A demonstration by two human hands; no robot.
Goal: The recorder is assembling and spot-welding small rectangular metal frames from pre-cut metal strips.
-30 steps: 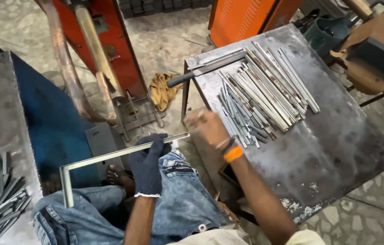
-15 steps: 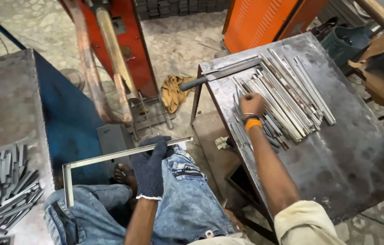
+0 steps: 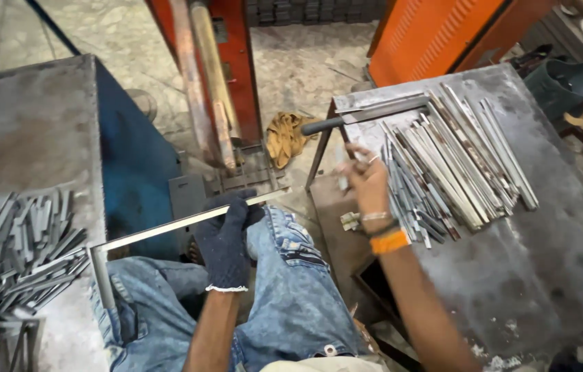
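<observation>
The steel work table (image 3: 553, 227) anchors the scene. On its near-left half lies a pile of flat metal strips (image 3: 450, 165), stiff, hard-edged and likely slick; one lifts best near its end. At the table's left edge the bare right hand (image 3: 367, 182) pinches one short strip (image 3: 342, 169). Left of the table, over the lap, the gloved left hand (image 3: 226, 234) is closed around an L-shaped metal bar (image 3: 167, 227). No labels are legible.

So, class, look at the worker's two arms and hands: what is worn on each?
The left hand wears a dark blue knitted glove with a pale edge at the cuff; the forearm below it is bare. The right hand has no glove: a ring on one finger, a thin silvery bracelet and an orange band at the wrist. A light sleeve shows at the bottom edge.
</observation>
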